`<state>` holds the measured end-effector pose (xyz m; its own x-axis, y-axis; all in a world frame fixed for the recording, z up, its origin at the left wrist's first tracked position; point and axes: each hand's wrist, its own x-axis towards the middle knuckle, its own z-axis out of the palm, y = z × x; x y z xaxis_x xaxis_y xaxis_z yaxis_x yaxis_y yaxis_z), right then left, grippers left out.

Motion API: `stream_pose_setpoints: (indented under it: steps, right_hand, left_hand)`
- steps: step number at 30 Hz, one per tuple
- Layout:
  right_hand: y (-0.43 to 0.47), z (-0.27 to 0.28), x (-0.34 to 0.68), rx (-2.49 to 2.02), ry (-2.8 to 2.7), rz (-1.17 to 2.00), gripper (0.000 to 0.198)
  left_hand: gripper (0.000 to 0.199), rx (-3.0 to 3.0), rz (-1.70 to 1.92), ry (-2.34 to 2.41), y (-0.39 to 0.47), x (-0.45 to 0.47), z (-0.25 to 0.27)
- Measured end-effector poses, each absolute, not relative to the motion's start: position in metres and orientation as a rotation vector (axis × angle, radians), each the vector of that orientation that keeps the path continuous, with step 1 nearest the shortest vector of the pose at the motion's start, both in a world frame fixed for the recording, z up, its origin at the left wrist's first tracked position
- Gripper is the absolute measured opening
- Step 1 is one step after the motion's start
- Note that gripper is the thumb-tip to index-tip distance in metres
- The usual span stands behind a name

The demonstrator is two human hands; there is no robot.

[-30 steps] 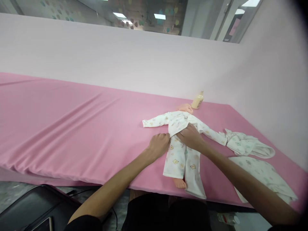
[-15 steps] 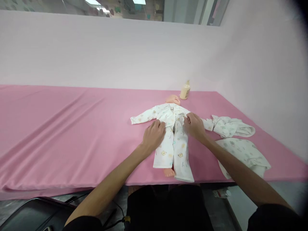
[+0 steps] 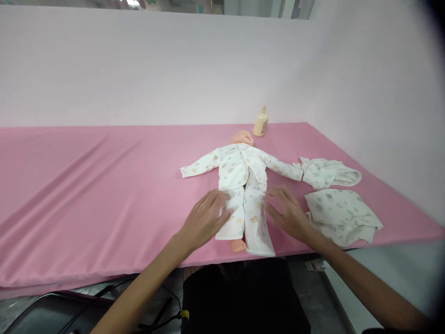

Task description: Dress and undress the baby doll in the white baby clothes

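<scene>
A baby doll point(image 3: 242, 137) lies on its back with its head at the far side. It wears a white printed top point(image 3: 233, 164), sleeves stretched out to both sides, and matching trousers point(image 3: 255, 218). One bare foot point(image 3: 238, 245) shows below the left trouser leg; the other foot is hidden in the cloth. My left hand point(image 3: 207, 215) hovers at the left edge of the trousers, fingers apart and holding nothing. On the opposite side, my right hand point(image 3: 285, 211) is beside the right trouser leg, slightly blurred, its fingers spread and free of the cloth.
A cream pump bottle point(image 3: 260, 123) stands behind the doll's head. To the right lie two bundles of white printed cloth, a farther one point(image 3: 330, 172) touching the doll's sleeve and a nearer one point(image 3: 342, 215). A pink sheet point(image 3: 104, 195) covers the table, with walls behind and right.
Both hands have let go of the top's lower part and come back toward me, down beside the trousers. The top's front now lies closed over the waist. The view has tilted down slightly.
</scene>
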<state>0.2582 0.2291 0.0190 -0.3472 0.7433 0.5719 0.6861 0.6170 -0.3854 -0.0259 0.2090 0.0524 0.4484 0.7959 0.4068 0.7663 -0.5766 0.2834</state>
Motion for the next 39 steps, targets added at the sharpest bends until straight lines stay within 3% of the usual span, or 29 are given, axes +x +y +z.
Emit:
stream_pose_setpoints:
  steps: [4, 8, 14, 19, 25, 32, 39]
  right_hand:
    - [0.185, 0.007, 0.271, -1.171, -2.074, 0.286, 0.022]
    - [0.164, -0.012, 0.274, -1.26, -1.989, 0.364, 0.019]
    - [0.15, -0.02, 0.261, -1.233, -1.992, 0.439, 0.019]
    - [0.14, -0.021, 0.25, -1.149, -2.0, 0.304, 0.027]
    - [0.136, -0.005, 0.231, -0.963, -2.147, 0.054, 0.046]
    - [0.149, 0.001, 0.211, -0.967, -2.251, 0.065, 0.04]
    - [0.155, -0.007, 0.203, -1.034, -2.172, 0.051, 0.022]
  left_hand:
    - [0.036, 2.611, 0.559, 1.306, 0.163, -0.044, 0.046]
    - [0.046, 2.658, 0.609, 1.433, 0.145, -0.036, 0.02]
    - [0.021, 2.799, 1.088, 1.49, 0.145, -0.01, 0.013]
    - [0.023, 2.763, 1.306, 1.325, 0.135, -0.001, 0.031]
    - [0.02, 2.7, 1.285, 1.26, 0.129, 0.005, 0.023]
    - [0.022, 2.432, 1.428, 1.265, 0.127, 0.002, 0.013]
    - [0.028, 2.637, 1.358, 1.148, 0.127, 0.009, 0.013]
